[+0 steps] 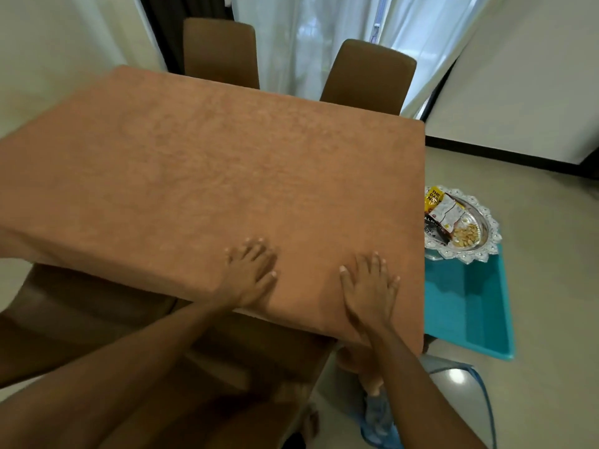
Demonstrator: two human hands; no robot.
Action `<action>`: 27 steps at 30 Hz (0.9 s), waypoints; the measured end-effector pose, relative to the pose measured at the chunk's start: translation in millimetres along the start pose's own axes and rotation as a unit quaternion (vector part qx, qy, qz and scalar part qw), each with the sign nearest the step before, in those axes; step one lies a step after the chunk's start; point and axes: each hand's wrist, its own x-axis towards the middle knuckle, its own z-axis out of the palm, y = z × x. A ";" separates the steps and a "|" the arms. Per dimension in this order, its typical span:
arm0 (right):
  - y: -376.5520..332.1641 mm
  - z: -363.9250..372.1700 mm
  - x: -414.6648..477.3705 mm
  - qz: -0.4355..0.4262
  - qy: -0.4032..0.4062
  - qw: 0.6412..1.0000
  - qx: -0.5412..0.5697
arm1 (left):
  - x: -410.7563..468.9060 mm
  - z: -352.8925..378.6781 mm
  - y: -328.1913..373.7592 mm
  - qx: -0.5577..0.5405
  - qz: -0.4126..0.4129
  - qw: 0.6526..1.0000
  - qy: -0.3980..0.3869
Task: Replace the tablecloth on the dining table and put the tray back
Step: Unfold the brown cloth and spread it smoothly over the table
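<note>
An orange-brown tablecloth (194, 163) covers the tabletop. Near its front edge the left hand (251, 273) lies flat, fingers (256, 251) spread and gripping nothing. The right hand (369, 290) lies flat just beside it, likewise. Right of the table, the silver tray (486, 231) of snack packets (449, 210) rests on a turquoise tub (470, 303).

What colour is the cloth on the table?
The tablecloth is plain orange-brown, seen in the head view.

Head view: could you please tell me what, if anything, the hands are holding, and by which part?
Nothing is held. The left hand and the right hand both rest flat, fingers straight, on the orange-brown textured tablecloth near its front edge.
</note>
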 end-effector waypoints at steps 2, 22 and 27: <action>1.4 6.5 -5.1 -0.001 0.013 1.000 -0.004 | 4.8 -5.0 -28.0 0.007 -0.040 0.999 0.000; -281.3 91.7 -13.5 -0.218 -0.055 0.973 0.055 | 32.3 -26.7 -202.5 -0.029 -0.043 0.998 0.031; -413.6 130.1 -1.4 -0.219 -0.069 0.971 0.065 | 24.6 -62.0 -368.2 0.002 -0.128 0.991 0.044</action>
